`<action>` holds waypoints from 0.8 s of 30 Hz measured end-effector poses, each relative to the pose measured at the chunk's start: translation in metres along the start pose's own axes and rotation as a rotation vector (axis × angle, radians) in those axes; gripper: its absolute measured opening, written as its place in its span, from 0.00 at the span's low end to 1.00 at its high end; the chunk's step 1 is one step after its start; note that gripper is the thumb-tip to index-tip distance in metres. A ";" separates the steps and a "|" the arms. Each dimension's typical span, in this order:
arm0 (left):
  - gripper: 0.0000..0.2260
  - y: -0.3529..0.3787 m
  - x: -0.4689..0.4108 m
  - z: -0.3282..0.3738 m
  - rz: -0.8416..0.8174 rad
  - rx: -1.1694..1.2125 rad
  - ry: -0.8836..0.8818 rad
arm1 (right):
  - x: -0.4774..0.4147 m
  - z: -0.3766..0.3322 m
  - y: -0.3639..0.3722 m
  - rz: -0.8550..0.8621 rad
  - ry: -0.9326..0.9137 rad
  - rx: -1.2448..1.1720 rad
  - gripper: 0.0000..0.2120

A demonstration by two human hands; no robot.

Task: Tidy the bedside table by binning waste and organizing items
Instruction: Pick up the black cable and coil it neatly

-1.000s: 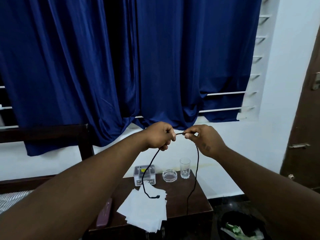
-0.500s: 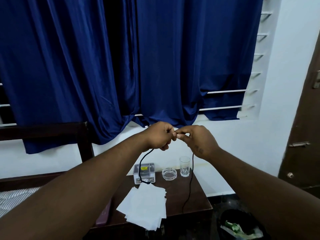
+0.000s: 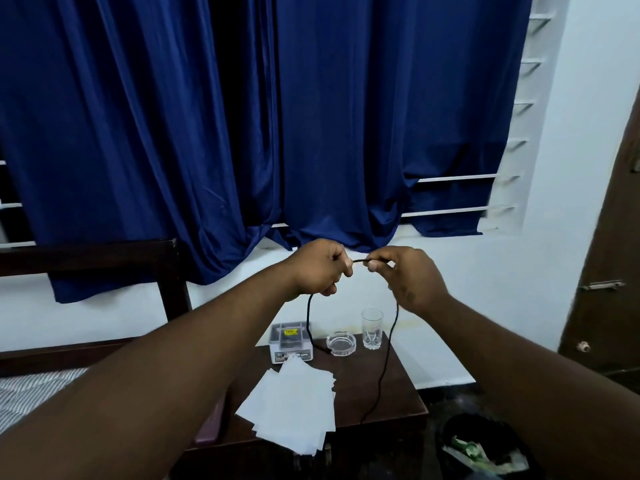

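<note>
Above the bedside tabletop (image 3: 398,386), both hands are raised in front of the blue curtain (image 3: 242,133), close together but not touching. Left hand (image 3: 317,268): its grip is clenched around a thin black cable (image 3: 388,348), fingers curled tight with the thumb on top. Right hand (image 3: 408,277): thumb and forefinger pinch the same cable, the other fingers loosely bent. A short stretch of cable runs taut between the two grips. From the left fist one length hangs down in a curve, its end dangling by the ashtray (image 3: 341,344). From the right hand the other length drops past the drinking glass (image 3: 372,328) and trails to the front edge of the tabletop.

On the tabletop, at the back, stand a small clear-lidded box (image 3: 290,342), the glass ashtray and the empty drinking glass in a row. The box carries a yellow label and a printed strip along its front; the writing on both is too small to read. A loose fan of white paper sheets (image 3: 294,407) lies nearer, overhanging the front edge. Right of the table, on the floor, a dark bin (image 3: 485,445) holds green and white scraps. A striped mattress (image 3: 31,389) shows at the left, a brown door (image 3: 609,271) at the right.
</note>
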State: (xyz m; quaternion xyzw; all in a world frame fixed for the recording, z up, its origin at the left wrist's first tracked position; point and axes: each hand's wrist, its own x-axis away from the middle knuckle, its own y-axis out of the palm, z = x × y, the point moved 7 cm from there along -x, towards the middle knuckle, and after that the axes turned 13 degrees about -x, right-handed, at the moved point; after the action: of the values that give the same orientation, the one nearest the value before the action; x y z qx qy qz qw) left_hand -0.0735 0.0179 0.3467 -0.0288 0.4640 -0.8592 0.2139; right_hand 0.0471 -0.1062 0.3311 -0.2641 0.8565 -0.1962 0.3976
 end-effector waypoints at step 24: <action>0.12 -0.001 0.001 -0.002 0.002 0.093 0.001 | -0.005 -0.002 -0.004 0.006 -0.035 -0.012 0.06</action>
State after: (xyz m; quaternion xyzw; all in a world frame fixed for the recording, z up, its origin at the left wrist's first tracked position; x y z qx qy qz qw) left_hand -0.0752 0.0200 0.3462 -0.0178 0.4236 -0.8796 0.2156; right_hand 0.0497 -0.1061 0.3378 -0.2673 0.8513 -0.1852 0.4117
